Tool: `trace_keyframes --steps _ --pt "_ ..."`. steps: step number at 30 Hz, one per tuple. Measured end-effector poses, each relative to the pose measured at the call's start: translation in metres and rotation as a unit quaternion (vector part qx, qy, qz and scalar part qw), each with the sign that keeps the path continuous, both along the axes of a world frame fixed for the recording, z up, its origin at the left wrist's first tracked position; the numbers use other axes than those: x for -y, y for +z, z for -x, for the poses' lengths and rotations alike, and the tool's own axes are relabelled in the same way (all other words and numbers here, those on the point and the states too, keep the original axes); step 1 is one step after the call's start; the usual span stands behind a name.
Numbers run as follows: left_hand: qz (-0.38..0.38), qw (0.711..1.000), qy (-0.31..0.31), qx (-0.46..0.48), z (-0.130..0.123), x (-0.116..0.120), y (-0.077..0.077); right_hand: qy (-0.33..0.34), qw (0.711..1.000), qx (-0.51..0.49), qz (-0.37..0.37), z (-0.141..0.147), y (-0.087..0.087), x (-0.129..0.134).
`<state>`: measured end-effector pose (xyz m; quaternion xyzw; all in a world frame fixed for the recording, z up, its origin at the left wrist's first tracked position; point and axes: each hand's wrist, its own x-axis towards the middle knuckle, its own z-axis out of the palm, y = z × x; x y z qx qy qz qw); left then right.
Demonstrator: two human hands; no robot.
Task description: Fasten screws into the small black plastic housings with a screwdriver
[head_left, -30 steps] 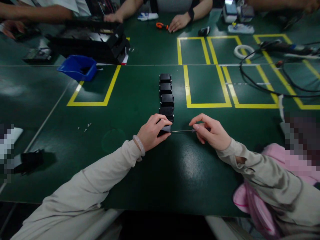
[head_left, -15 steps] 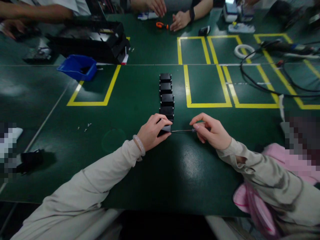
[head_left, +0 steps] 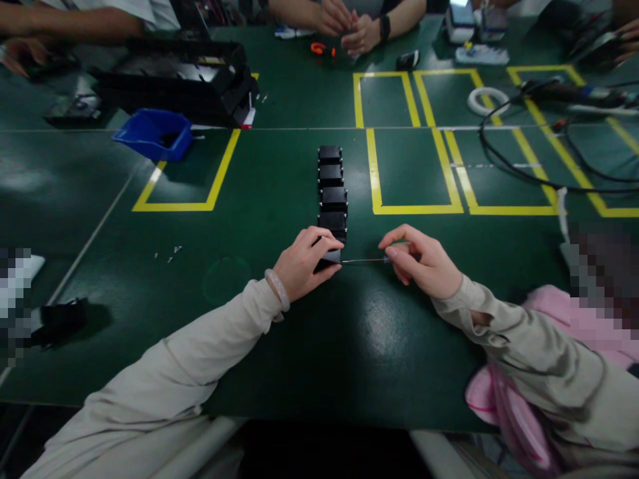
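My left hand (head_left: 305,265) is closed round a small black block (head_left: 331,255) at the near end of a column of similar blocks (head_left: 333,198) on the green table (head_left: 279,359). Between the fingertips of my right hand (head_left: 422,261) is a thin screwdriver (head_left: 364,261), its handle mostly hidden by the fingers. The shaft lies nearly level and points left, its tip at the right side of the held block. Several tiny screws (head_left: 174,250) lie loose to the left.
A blue bin (head_left: 160,135) and a black rack (head_left: 174,80) stand at the back left. Black cables (head_left: 519,166) and a white ring (head_left: 486,101) lie right. Across the table, a person's hands (head_left: 359,33) are near an orange-handled tool (head_left: 322,49). Pink cloth (head_left: 559,313) is beside my right sleeve.
Both my hands, the held block and the screwdriver look nearly unchanged. Across the table, the other person's two hands have come together. At the far right edge, another person's hand has appeared.
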<state>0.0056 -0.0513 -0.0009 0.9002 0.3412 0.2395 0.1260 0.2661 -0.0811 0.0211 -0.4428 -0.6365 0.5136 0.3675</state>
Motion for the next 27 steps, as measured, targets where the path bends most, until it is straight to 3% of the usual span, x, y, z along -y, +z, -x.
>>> trace_keyframes --steps 27 --pt "0.000 1.000 0.000 0.001 -0.0004 0.0003 0.0006 -0.005 1.000 0.001 0.011 0.0003 -0.0009 0.0009"
